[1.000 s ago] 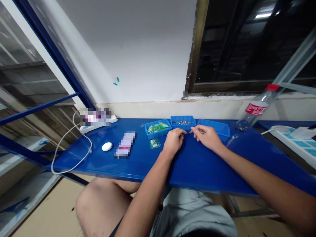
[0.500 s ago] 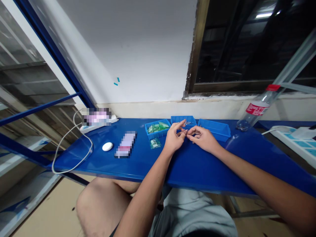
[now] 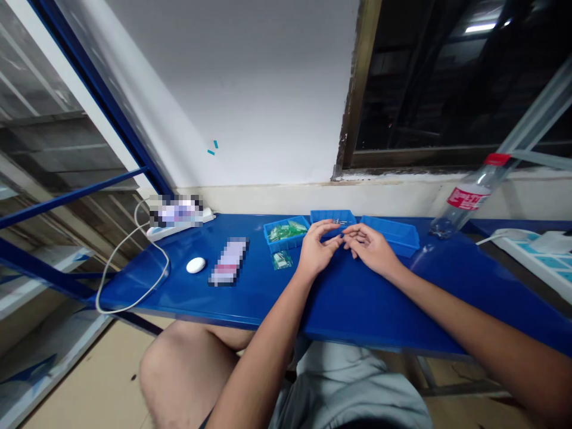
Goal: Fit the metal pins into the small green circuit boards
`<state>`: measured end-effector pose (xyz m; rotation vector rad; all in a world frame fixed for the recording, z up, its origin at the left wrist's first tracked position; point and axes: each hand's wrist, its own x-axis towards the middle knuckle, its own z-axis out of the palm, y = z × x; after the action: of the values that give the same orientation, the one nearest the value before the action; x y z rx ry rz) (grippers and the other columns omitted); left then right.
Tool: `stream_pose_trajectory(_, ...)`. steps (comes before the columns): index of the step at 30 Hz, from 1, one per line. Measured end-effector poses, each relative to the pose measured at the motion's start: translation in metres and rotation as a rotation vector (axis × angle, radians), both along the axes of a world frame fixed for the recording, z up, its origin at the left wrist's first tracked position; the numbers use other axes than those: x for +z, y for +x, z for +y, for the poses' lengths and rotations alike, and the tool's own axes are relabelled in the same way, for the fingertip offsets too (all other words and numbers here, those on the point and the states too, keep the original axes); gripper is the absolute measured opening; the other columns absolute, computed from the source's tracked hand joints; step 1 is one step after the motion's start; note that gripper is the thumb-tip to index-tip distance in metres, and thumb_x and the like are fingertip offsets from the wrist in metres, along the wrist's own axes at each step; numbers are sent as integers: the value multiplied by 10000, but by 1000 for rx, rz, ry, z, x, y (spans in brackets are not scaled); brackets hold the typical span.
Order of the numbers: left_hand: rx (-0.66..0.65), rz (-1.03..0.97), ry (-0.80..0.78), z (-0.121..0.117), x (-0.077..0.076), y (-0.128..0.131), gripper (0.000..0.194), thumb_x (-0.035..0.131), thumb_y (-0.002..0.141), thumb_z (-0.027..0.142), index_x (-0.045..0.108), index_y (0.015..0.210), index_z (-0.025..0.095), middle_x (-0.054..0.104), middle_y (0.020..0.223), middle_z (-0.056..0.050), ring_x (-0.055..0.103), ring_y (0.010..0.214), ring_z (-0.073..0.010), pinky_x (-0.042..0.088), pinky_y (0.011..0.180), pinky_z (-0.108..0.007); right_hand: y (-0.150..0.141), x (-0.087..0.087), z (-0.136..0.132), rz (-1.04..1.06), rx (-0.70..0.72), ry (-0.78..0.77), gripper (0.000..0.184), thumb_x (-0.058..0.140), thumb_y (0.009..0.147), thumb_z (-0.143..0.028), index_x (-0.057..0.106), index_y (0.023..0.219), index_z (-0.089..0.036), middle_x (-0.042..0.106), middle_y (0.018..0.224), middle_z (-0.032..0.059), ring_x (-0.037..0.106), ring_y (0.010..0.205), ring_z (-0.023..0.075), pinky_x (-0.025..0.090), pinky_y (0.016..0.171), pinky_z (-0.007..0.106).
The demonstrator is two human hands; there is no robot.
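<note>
Both hands were held together over the long glossy blue table [image 3: 357, 298], just in front of the middle blue plastic tray [image 3: 331, 215].

The left hand [image 3: 316, 253] and right hand [image 3: 373, 249] were met fingertip to fingertip, fingers curled; something tiny seemed pinched, but it could not be made out. Left of that tray stood a blue tray of green parts [image 3: 286, 232]; far right, a clear plastic bottle [image 3: 465, 199] was seen.

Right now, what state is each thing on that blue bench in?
Left blue plastic tray: holds green packets.
Middle blue plastic tray: holds small metal parts.
Right blue plastic tray: contents unclear.
Clear plastic bottle, red cap: capped, leaning.
Left hand, right hand: fingertips meeting, contents unclear.
</note>
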<state>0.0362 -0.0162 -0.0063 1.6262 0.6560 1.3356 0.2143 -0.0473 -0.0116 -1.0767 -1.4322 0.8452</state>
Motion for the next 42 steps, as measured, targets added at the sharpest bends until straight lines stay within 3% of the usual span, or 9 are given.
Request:
stream_pose_trajectory(6,-5,83,73,2,-6,0,304,782,872,182,729,1171,168,527,1454,-161,683,1201,-245,672,925,-407,3,1,0,-54,2,-14,415,775,829,-600,725,963,-210,752,878,68,659,643,176,533,520,294)
stream_pose_trajectory(12,13,130,156,1,-5,1,287,735,881,129,736,1164,175,558,1413,-149,698,1162,-226,669,917,-369,5,1,-1,-144,-8,11,393,760,842,-588,724,957,-214,746,898,75,687,731,203,564,573,311)
stream_pose_trajectory(17,157,335,276,-5,5,-2,285,738,909,221,754,1193,208,685,1258,-111,705,1102,-216,639,913,-337,7,3,-1,-143,-107,69,358,709,889,-572,662,963,-225,729,883,71,718,805,231,579,590,309)
stream_pose_trajectory(20,170,412,201,-10,9,-3,276,656,988,340,766,1210,219,781,1139,-77,748,986,-219,632,895,-345,9,3,-2,-155,-133,115,325,704,903,-539,654,970,-225,729,894,71,723,807,228,592,635,320)
stream_pose_trajectory(23,117,383,107,-12,9,-3,296,616,1011,405,793,1167,226,806,1153,-47,769,1019,-245,615,962,-373,9,2,-2,-232,-107,159,248,702,916,-471,683,970,-229,743,951,75,717,800,213,601,691,333)
stream_pose_trajectory(27,91,241,-20,-7,7,-3,213,709,945,357,813,1037,195,820,1084,-56,779,1005,-245,611,964,-372,10,1,-2,-335,-99,208,180,725,891,-414,728,942,-241,771,996,71,726,814,222,616,745,355)
stream_pose_trajectory(31,66,102,-124,-1,5,-2,147,795,861,278,763,941,160,813,951,-76,776,867,-202,615,843,-310,10,3,-2,-416,-89,174,190,705,910,-410,750,972,-236,786,979,56,733,764,212,625,768,371)
stream_pose_trajectory(37,92,74,-108,1,-2,-1,232,848,780,195,640,879,170,765,853,-38,741,772,-150,584,737,-246,8,7,-3,-249,-97,161,356,712,913,-503,750,1097,-201,770,988,95,729,840,228,606,660,315)
stream_pose_trajectory(42,42,142,-73,1,-4,2,203,824,779,141,647,875,166,740,827,-28,727,766,-141,585,746,-247,9,3,0,-240,-65,110,304,716,907,-496,755,960,-200,774,945,84,728,805,226,586,666,327)
